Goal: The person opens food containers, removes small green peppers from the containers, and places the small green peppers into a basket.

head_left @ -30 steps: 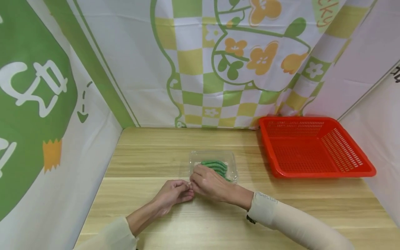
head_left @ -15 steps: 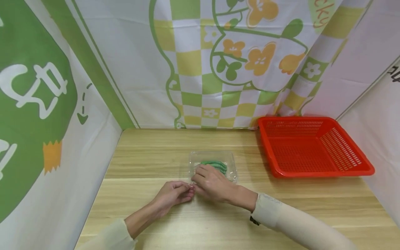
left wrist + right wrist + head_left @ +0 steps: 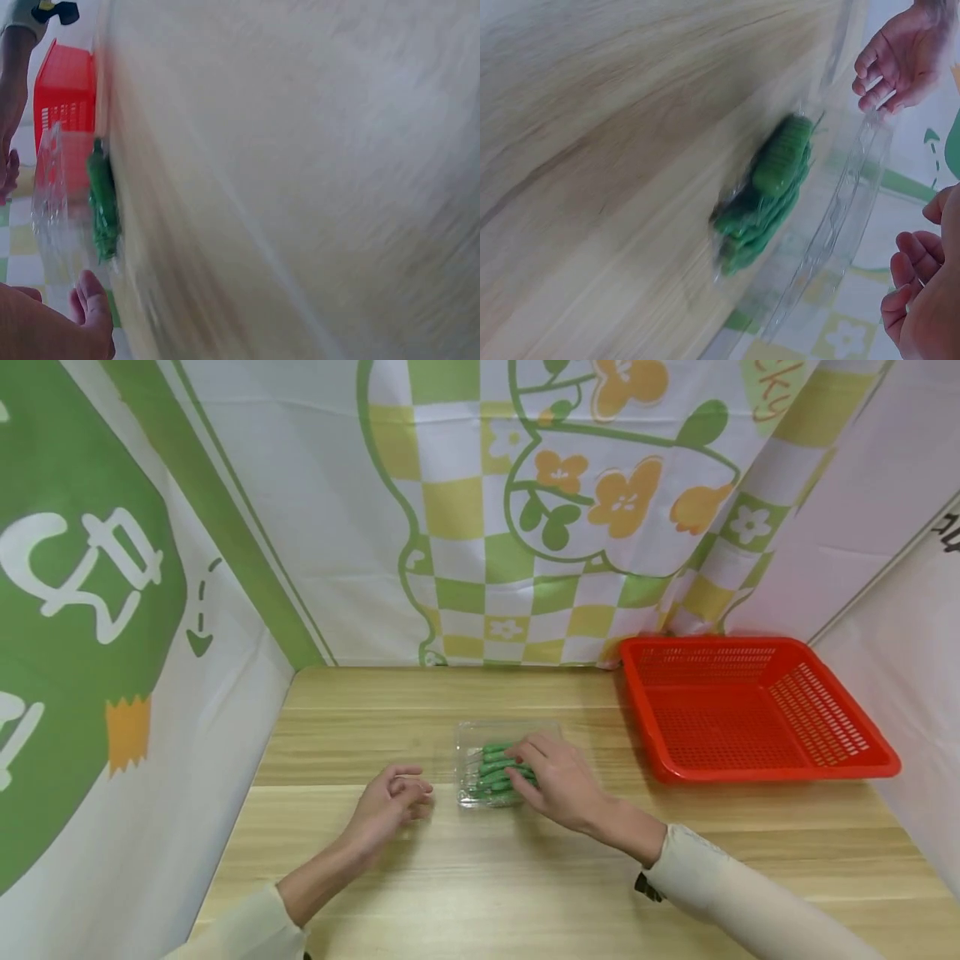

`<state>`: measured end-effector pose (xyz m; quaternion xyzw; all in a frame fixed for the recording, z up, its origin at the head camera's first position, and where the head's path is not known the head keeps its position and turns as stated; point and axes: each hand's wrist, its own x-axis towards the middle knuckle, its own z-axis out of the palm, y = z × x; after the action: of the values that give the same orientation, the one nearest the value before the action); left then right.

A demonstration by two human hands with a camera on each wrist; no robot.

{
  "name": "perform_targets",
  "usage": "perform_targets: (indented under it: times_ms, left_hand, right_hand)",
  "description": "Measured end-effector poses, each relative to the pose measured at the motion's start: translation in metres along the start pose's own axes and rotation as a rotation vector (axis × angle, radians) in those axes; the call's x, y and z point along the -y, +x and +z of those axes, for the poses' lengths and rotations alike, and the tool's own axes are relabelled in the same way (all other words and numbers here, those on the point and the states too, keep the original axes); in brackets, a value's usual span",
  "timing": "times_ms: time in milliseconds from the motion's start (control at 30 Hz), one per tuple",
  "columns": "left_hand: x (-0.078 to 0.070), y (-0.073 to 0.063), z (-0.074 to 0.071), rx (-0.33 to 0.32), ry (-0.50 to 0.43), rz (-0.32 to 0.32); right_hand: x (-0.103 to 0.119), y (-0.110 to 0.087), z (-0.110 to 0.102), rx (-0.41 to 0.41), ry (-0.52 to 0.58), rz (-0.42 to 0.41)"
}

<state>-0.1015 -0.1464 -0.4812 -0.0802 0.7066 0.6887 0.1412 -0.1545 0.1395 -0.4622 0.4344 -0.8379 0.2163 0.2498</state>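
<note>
A clear plastic box [image 3: 467, 797] sits on the table in the middle of the head view, with several long, wrinkled green peppers [image 3: 495, 770] inside, lying side by side. My right hand [image 3: 558, 777] is over the right part of the box, fingers loosely bent and nothing held; it hides some of the peppers. Just left of the box, my left hand [image 3: 390, 802] hovers with relaxed fingers, apart from it and holding nothing. The right wrist view shows the green peppers [image 3: 769, 195] through the box's clear walls, with both hands beside it.
A red perforated plastic basket [image 3: 757, 774] stands at the back right of the wooden table [image 3: 480, 893], with nothing in it. Printed cloth [image 3: 457, 510] hangs along the back edge, and more cloth walls close off both sides.
Both hands were together at the box's front left corner. The left hand has drawn back to the left, and the right hand has moved right over the box, showing more peppers.
</note>
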Motion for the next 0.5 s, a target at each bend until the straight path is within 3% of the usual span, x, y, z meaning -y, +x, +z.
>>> perform_targets:
  times_ms: [167, 333, 500]
  left_hand:
    - [-0.011, 0.009, -0.006, -0.036, 0.053, 0.077]
    - [-0.022, 0.017, -0.006, -0.064, 0.097, 0.137]
    - [-0.037, 0.024, -0.001, -0.068, 0.215, 0.211]
  right_hand:
    - [-0.011, -0.010, -0.008, -0.077, -0.007, 0.063]
    - [-0.015, -0.019, -0.017, -0.088, -0.015, 0.160]
    - [-0.021, -0.029, -0.026, -0.078, -0.016, 0.241]
